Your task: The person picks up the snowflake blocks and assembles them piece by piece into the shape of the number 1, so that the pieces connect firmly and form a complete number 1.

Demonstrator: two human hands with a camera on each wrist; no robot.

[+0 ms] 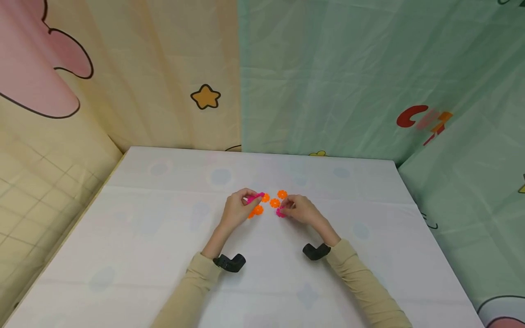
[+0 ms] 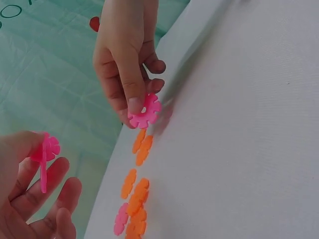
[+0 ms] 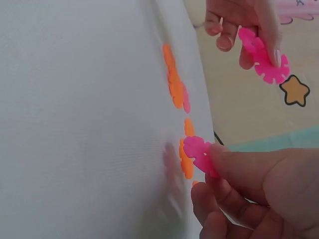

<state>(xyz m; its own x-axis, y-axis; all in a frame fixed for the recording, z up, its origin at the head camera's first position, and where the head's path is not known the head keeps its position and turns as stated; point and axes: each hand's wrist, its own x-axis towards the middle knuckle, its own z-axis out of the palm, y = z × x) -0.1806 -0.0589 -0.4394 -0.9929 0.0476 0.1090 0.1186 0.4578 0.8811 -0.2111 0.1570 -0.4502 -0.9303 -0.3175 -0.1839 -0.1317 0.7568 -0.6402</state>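
Observation:
My left hand (image 1: 238,208) pinches two interlocked pink notched plastic discs (image 3: 264,57), shaped like flowers, between thumb and fingers. In the left wrist view one of these discs stands edge-on to the other. A single pink notched disc (image 2: 145,112) is gripped at its rim by the thumb and fingers of my right hand (image 1: 302,210). The two hands are apart, both raised a little over the table. Between and beneath them lie several orange notched discs (image 1: 275,203). Another pink disc (image 2: 121,219) lies beside the orange ones, mostly hidden by my left hand in the head view.
A white cloth with faint pale prints covers the table (image 1: 143,255). Printed curtains (image 1: 328,82) hang along its far edge and sides. Each wrist wears a black camera mount (image 1: 316,251).

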